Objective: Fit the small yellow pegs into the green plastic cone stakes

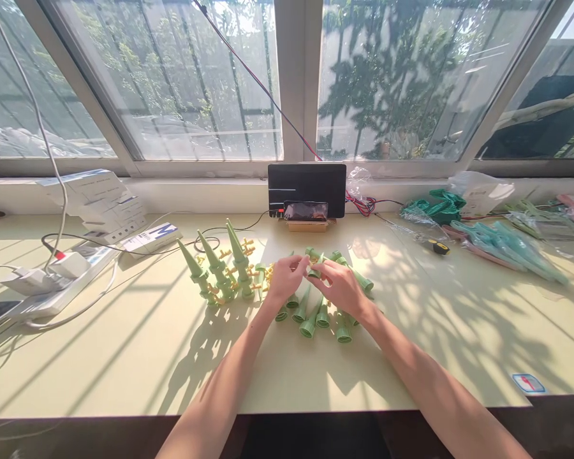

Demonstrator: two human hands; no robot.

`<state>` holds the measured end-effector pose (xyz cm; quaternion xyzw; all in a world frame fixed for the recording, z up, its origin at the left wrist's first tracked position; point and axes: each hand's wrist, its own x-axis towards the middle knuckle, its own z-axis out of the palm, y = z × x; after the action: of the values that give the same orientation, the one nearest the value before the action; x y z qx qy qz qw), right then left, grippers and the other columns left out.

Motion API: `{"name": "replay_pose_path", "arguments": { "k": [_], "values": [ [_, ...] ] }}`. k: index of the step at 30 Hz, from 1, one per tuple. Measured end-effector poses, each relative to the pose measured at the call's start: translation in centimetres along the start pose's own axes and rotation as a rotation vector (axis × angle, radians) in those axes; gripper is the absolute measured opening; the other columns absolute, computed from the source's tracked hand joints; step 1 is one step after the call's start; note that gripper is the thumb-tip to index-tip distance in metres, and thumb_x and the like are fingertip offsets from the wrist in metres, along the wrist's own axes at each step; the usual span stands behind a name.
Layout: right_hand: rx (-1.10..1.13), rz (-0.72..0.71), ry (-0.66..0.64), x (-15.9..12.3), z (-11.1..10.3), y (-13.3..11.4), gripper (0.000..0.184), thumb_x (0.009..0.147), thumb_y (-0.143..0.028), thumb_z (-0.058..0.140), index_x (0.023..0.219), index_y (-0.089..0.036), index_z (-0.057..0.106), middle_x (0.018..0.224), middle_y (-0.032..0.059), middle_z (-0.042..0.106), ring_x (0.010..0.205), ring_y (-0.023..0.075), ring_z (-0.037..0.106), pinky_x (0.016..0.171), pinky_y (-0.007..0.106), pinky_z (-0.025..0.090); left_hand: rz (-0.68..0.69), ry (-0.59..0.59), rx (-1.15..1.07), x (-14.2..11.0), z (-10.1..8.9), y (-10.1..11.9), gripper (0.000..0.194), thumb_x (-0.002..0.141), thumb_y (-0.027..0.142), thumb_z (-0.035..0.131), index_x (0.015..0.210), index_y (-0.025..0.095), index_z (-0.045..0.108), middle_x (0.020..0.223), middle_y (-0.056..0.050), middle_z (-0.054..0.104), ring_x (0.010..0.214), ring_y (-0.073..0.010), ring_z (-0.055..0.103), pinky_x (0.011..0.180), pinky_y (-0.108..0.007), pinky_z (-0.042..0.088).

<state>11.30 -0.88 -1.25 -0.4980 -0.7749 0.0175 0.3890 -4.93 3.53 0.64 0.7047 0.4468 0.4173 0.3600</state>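
Note:
Over the pile of loose parts, my left hand [287,279] and my right hand [338,285] meet with fingertips almost touching. My right fingers are closed on a green plastic watering spike [316,268]. A pinch closes my left thumb and fingers at its end; whatever is in them is too small and covered to make out. Beneath and around both hands lie several loose green spikes [307,326], their round threaded ends facing me. To the left, several spikes fitted with yellow valves [243,271] stand upright, points up. Some loose yellow valves [268,273] are partly hidden behind my left hand.
At the back, a black tablet [307,185] and a phone [306,211] lean on a stand. White boxes [98,204] and a power strip [60,287] with cables occupy the left. Plastic bags [507,248] and a yellow-black tool [436,247] lie at right.

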Motion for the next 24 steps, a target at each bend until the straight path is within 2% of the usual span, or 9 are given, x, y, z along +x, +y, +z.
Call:
{"name": "replay_pose_path", "arguments": {
  "k": [3, 6, 10, 15, 20, 24],
  "values": [
    [0.033, -0.007, 0.032, -0.05, 0.11, 0.00, 0.023, 0.098, -0.032, 0.061, 0.116, -0.023, 0.072, 0.082, 0.0027, 0.065, 0.062, 0.0120, 0.055, 0.064, 0.024, 0.043, -0.133, -0.058, -0.132, 0.04, -0.17, 0.12, 0.046, 0.089, 0.059, 0.055, 0.070, 0.018, 0.066, 0.047, 0.004, 0.045, 0.040, -0.0090, 0.035, 0.044, -0.025, 0.027],
    [0.048, -0.009, 0.022, -0.06, 0.23, 0.12, 0.023, 0.099, -0.032, 0.060, 0.116, -0.024, 0.072, 0.085, 0.0027, 0.065, 0.061, 0.0114, 0.055, 0.064, 0.024, 0.043, -0.230, -0.128, -0.215, 0.00, -0.32, 0.18, 0.047, 0.086, 0.064, 0.058, 0.074, 0.019, 0.066, 0.043, 0.007, 0.031, 0.039, -0.0078, 0.027, 0.042, -0.024, 0.022],
    [0.030, -0.015, 0.016, -0.04, 0.34, 0.28, 0.022, 0.100, -0.032, 0.058, 0.115, -0.024, 0.073, 0.083, 0.0029, 0.065, 0.061, 0.0122, 0.054, 0.062, 0.024, 0.042, -0.290, -0.150, -0.281, -0.13, -0.46, 0.48, 0.044, 0.082, 0.062, 0.065, 0.089, 0.019, 0.069, 0.043, 0.009, 0.033, 0.039, -0.0074, 0.026, 0.042, -0.024, 0.019],
    [0.052, -0.033, 0.014, -0.06, 0.44, 0.37, 0.023, 0.099, -0.030, 0.060, 0.120, -0.025, 0.070, 0.085, 0.0037, 0.067, 0.061, 0.0137, 0.056, 0.062, 0.026, 0.045, -0.326, -0.155, -0.349, -0.18, -0.59, 0.51, 0.046, 0.080, 0.063, 0.068, 0.089, 0.018, 0.066, 0.041, 0.009, 0.033, 0.039, -0.0068, 0.024, 0.043, -0.024, 0.016],
    [0.128, -0.051, 0.018, -0.08, 0.41, 0.24, 0.028, 0.095, -0.025, 0.066, 0.123, -0.023, 0.067, 0.082, 0.0025, 0.070, 0.064, 0.0154, 0.060, 0.065, 0.028, 0.048, -0.334, -0.192, -0.387, -0.17, -0.82, 0.22, 0.052, 0.077, 0.065, 0.070, 0.095, 0.016, 0.071, 0.042, 0.008, 0.032, 0.041, -0.0068, 0.023, 0.045, -0.025, 0.015],
    [0.180, -0.028, 0.012, -0.08, 0.40, 0.08, 0.029, 0.094, -0.022, 0.068, 0.123, -0.022, 0.065, 0.088, 0.0029, 0.073, 0.065, 0.0155, 0.062, 0.065, 0.028, 0.050, -0.328, -0.191, -0.397, -0.23, -0.96, 0.32, 0.051, 0.077, 0.063, 0.071, 0.095, 0.015, 0.072, 0.043, 0.008, 0.034, 0.041, -0.0068, 0.025, 0.046, -0.025, 0.017]
  ]
}}
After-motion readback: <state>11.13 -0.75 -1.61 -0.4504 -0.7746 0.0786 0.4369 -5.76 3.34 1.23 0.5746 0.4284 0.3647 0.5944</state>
